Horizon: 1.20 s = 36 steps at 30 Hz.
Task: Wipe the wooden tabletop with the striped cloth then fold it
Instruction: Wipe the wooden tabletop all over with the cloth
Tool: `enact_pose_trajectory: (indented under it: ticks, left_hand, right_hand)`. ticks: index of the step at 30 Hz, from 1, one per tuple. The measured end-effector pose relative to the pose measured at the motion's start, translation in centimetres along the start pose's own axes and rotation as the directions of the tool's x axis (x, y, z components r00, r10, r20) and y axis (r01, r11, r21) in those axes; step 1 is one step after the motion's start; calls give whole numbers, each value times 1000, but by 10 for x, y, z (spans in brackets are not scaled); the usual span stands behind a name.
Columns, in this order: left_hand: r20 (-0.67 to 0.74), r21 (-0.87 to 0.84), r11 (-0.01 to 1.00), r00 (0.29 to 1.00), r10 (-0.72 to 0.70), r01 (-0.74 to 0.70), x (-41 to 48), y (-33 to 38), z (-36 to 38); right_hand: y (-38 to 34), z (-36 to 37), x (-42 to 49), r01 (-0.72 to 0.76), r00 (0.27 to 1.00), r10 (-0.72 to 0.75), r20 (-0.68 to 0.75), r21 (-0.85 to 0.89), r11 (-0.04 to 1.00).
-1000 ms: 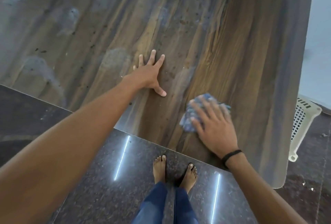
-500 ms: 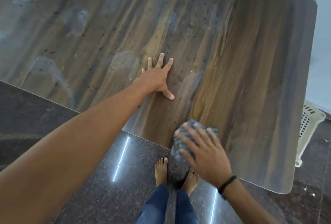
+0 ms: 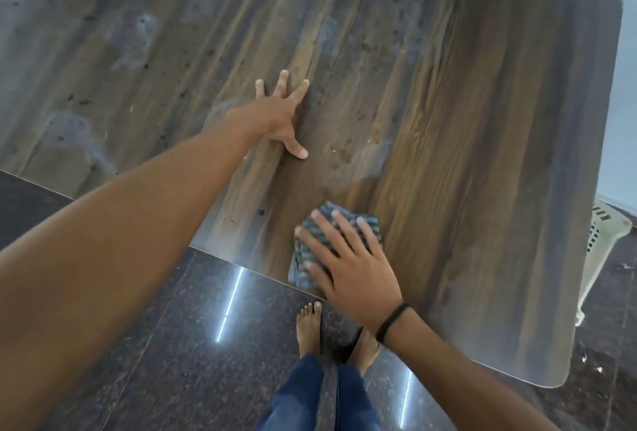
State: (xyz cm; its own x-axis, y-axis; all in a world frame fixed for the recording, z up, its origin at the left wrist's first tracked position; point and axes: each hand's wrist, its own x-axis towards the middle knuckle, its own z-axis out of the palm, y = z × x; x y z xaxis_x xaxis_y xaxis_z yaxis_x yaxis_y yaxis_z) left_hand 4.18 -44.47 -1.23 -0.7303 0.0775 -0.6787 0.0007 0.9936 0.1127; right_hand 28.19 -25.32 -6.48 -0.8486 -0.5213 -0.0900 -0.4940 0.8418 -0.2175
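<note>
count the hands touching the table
2: the left hand spread flat mid-table, the right hand pressing the cloth at the near edge.

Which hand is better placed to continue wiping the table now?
The right hand. It already presses flat on the cloth near the table's front edge. The left hand lies spread on bare wood, apart from the cloth.
</note>
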Motion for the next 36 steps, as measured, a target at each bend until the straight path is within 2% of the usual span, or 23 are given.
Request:
enact_pose_trajectory:
  ticks: [2,3,5,6,8,10,11,13,14,15,17,18,20,22,23,24,26,27,29,31,32,34,36]
  left_hand:
    - [4,-3,1000,1000,-2,2,3,-3,2]
    - [8,-2,1000,1000,1,-1,5,-4,2]
    - [27,-20,1000,1000,5,-5,4,-4,1]
    - [30,-34,999,1000,7,-6,2,-3,1]
    - [35,-49,999,999,12,-10,0,-2,-1]
    - [32,-64,998,999,15,-13,-1,0,-2]
    - [29,-64,998,999,17,-15,-3,0,-3]
    - [36,-60,998,999,16,-14,-3,0,-3]
    - [40,-60,998,999,16,-14,-4,0,-3]
    - [37,-57,998,999,20,-17,-3,-1,-2]
    - [40,-51,999,999,21,-19,-2,-2,-2]
    - [40,-56,998,999,20,-18,-1,-2,-2]
    - [38,-59,998,999,19,-17,-1,-1,-2]
    - [53,-65,998,998,17,-13,-1,-2,-3]
    - [55,-68,998,998,20,-17,-1,-2,-3]
    - [51,-64,998,998,25,-22,-1,-2,-2]
    - [52,-54,998,998,25,-22,0,-3,-2]
    - [56,-54,998,998,22,-19,0,-3,-3]
    - [66,-57,998,998,18,-14,2,-2,-4]
    - [77,-68,998,997,14,-9,2,-2,-4]
    - [75,-66,998,997,13,-9,4,-1,-4]
    - [62,-56,998,998,14,-10,2,-3,-1]
    - [47,-52,998,999,21,-18,4,-3,-2]
  right_hand:
    - [24,-4,2,36,999,-36,1,-20,999]
    - [42,-6,13,-129,991,128,-48,-23,991]
    - [53,-16,34,-493,857,493,-148,38,869]
    - [44,-17,38,-512,849,513,-125,48,858]
    - [12,-7,28,-218,975,217,-43,-4,976]
    - [26,-10,24,-48,999,48,-14,-17,999]
    - [46,-13,33,-154,987,153,-43,-11,988]
    - [70,-23,56,-504,852,506,-132,49,862]
    - [68,-25,62,-576,803,582,-129,81,813]
    - [57,-25,64,-544,832,548,-91,68,837]
    - [37,-18,52,-201,979,201,-20,-10,980]
    - [49,-20,47,-86,996,86,10,-22,996]
    - [94,-28,60,-215,975,214,-61,-19,976]
    - [120,-36,80,-558,806,557,-201,57,828]
    - [115,-36,85,-620,753,624,-209,92,779]
    - [98,-31,87,-579,795,579,-180,61,813]
    - [75,-22,75,-221,974,217,-68,-55,974]
    - [86,-25,73,-106,994,104,-30,-62,992]
    - [130,-34,90,-237,965,229,-128,-54,970]
    - [151,-46,114,-564,793,555,-251,41,824]
    - [146,-45,121,-602,766,600,-231,73,796]
    - [116,-35,118,-346,929,337,-151,-36,937]
    - [130,-38,114,-177,981,173,-89,-46,983]
